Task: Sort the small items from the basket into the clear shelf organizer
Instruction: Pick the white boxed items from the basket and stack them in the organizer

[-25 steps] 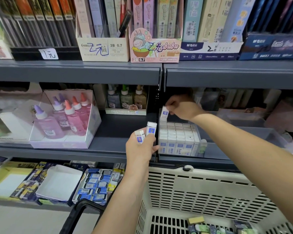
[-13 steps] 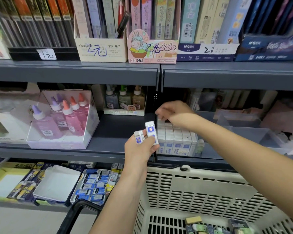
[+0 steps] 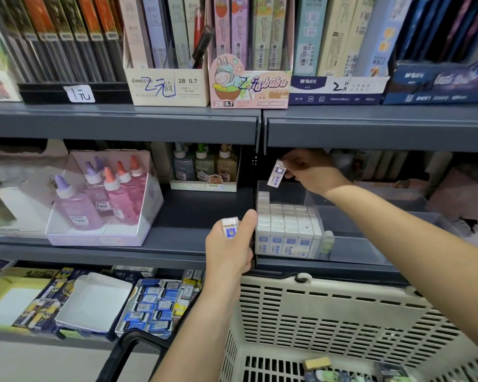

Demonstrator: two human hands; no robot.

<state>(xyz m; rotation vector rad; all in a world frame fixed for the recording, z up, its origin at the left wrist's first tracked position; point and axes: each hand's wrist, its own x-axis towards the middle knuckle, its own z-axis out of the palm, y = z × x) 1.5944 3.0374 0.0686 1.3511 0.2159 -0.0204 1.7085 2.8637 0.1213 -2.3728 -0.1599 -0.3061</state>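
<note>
My right hand [image 3: 311, 172] pinches a white-and-blue eraser [image 3: 276, 173] above the back left of the clear shelf organizer [image 3: 351, 244]. Rows of matching erasers [image 3: 286, 227] fill the organizer's left compartment. My left hand [image 3: 228, 250] holds one more eraser [image 3: 230, 227] upright, just left of the organizer's front corner. The beige slotted basket [image 3: 329, 321] sits below the shelf, with several small items [image 3: 342, 370] on its bottom.
A display box of pink glue bottles [image 3: 102, 199] stands left on the same shelf, small bottles [image 3: 204, 166] behind. The shelf above [image 3: 370, 128] overhangs the organizer. Boxes of erasers [image 3: 155, 310] lie on the lower shelf. The basket's black handle [image 3: 127, 351] hangs at left.
My right hand set an eraser into the rows, then took one from my left hand and lifted it over the organizer. My left hand now holds one eraser instead of two.
</note>
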